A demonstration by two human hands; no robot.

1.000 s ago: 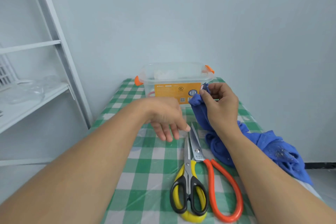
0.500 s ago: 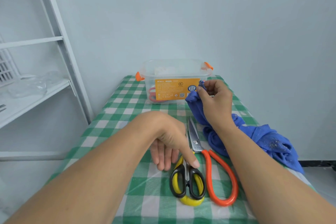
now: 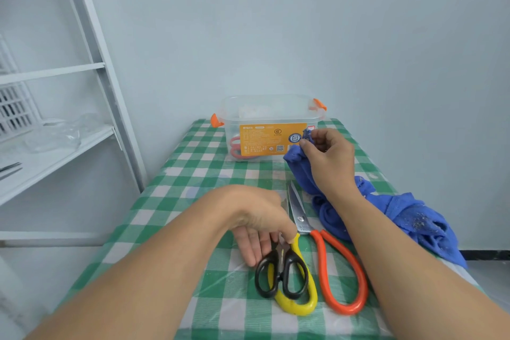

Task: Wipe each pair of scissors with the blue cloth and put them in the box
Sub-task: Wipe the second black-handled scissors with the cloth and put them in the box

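Observation:
Near the table's front edge lie black-handled scissors (image 3: 278, 273), on top of a yellow handle loop (image 3: 306, 295). Right beside them, larger scissors (image 3: 342, 270) with a long orange loop point their steel blades at the box. My left hand (image 3: 259, 226) covers the black pair's blades; thumb and fingertips pinch it near the pivot. My right hand (image 3: 331, 160) pinches a corner of the blue cloth (image 3: 408, 218) just in front of the box, and the rest trails off the table's right side. The clear plastic box (image 3: 270, 107), open-topped with an orange label, holds red-handled scissors (image 3: 234, 146).
The green-checked table (image 3: 193, 174) is narrow, with the pale wall right behind the box. A white shelf unit (image 3: 91, 44) stands to the left, carrying clear plastic wrap (image 3: 58, 132) and a white slatted basket (image 3: 13, 110).
My left hand came back from near the box and dropped onto the black-handled scissors, closing on them. The right hand kept holding the cloth corner in about the same place.

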